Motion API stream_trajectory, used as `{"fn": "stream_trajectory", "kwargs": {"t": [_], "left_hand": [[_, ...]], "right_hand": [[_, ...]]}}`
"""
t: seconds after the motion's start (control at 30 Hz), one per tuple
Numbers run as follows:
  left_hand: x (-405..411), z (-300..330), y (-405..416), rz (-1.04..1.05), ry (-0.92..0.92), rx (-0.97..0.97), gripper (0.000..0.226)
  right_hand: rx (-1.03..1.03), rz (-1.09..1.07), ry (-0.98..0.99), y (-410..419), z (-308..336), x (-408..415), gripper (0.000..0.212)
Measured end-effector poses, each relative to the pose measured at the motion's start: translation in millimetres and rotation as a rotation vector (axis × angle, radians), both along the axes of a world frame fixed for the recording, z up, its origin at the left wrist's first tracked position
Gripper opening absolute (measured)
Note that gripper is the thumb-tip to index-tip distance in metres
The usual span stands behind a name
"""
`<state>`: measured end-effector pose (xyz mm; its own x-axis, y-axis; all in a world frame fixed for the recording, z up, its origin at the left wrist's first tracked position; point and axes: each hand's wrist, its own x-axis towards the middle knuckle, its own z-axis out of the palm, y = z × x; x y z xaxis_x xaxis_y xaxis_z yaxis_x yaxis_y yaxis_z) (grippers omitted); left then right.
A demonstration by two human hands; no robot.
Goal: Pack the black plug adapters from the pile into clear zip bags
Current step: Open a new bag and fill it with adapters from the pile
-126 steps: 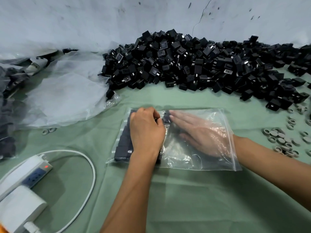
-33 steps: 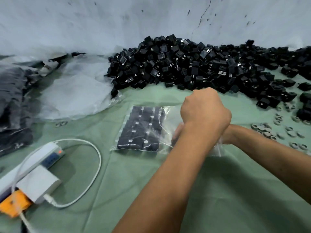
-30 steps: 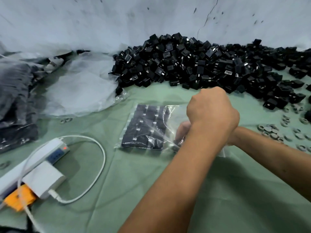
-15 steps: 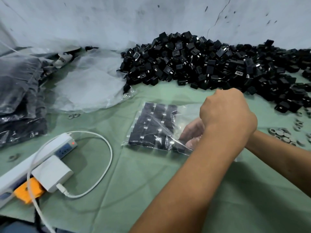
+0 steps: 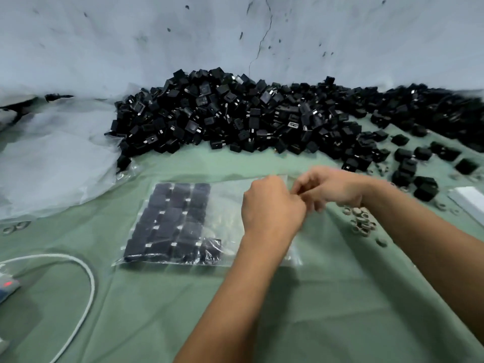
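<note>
Pulled right hand (image 5: 332, 189) out of the zip bag (image 5: 230, 203), where it had lain flat inside a few seconds earlier. Brought both hands together at the bag's open edge. Judged filling as finished for this bag and sealing as the step in hand; not yet pressed shut along its length.

Grip state: pinched the mouth edge between right thumb and forefinger, remaining fingers loosely curled. Curled left hand (image 5: 272, 205) into a fist touching the right fingertips; hid its own fingertips under the knuckles, so could not confirm what, if anything, it held. Blurred by motion at the contact point.

Location of work item: laid the bag flat on the green cloth (image 5: 314, 297), stretching left from the grip. Packed adapters (image 5: 170, 221) at the far closed end, well left of the grip, in three neat columns, with one further piece loose at the near corner. Left the section directly beside the grip unfilled.

Materials: thin, glossy, wrinkled film for the bag; hard, matte, cube-like black bodies with small metal prongs. Heaped the remaining pile (image 5: 235, 119) beyond the grip against the wall. Scattered small pale rings (image 5: 361, 221) just right of the grip. Spread crumpled plastic sheeting (image 5: 52, 158) far left, with a white cable (image 5: 86, 279) looped nearer.
</note>
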<state>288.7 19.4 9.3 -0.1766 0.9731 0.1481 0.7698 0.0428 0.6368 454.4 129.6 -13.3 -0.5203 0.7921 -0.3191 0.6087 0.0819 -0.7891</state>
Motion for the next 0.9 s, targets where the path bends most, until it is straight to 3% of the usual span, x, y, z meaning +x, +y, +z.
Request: {"fn": "stream_trajectory", "kwargs": {"t": [0.07,0.1,0.17,0.23,0.3,0.37,0.43,0.5,0.57,0.77,0.9], "left_hand": [[3,-13,2,0.001,-0.003,0.005,0.028],[5,-18,3,-0.001,-0.008,0.0,0.028],[6,-26,7,-0.009,-0.018,-0.033,0.028],[3,-31,11,-0.018,-0.046,-0.067,0.026],[0,-36,14,-0.025,-0.066,-0.093,0.026],[-3,-41,15,-0.03,-0.076,-0.108,0.028],[-5,-45,17,-0.034,-0.077,-0.118,0.028],[-4,-48,17,-0.042,-0.073,-0.121,0.027],[-2,-50,16,-0.035,-0.066,-0.128,0.025],[3,-51,17,-0.005,-0.067,-0.124,0.024],[2,-44,15,0.002,-0.102,-0.119,0.022]], "right_hand": [[0.28,-0.428,-0.073,13,-5,17,0.015],[0.47,-0.605,-0.251,18,-4,27,0.021],[0.643,-0.651,-0.657,26,-9,41,0.042],[0.575,-0.513,-0.79,33,-13,50,0.053],[0.569,-0.515,-0.747,35,-16,52,0.048],[0.723,-0.651,-0.673,34,-20,53,0.035],[0.83,-0.741,-0.75,31,-20,55,0.03],[0.725,-0.722,-0.897,32,-18,60,0.039],[0.587,-0.661,-0.924,33,-20,63,0.05],[0.651,-0.559,-0.67,33,-25,52,0.014],[0.572,-0.312,-0.456,17,-12,36,0.032]]}}
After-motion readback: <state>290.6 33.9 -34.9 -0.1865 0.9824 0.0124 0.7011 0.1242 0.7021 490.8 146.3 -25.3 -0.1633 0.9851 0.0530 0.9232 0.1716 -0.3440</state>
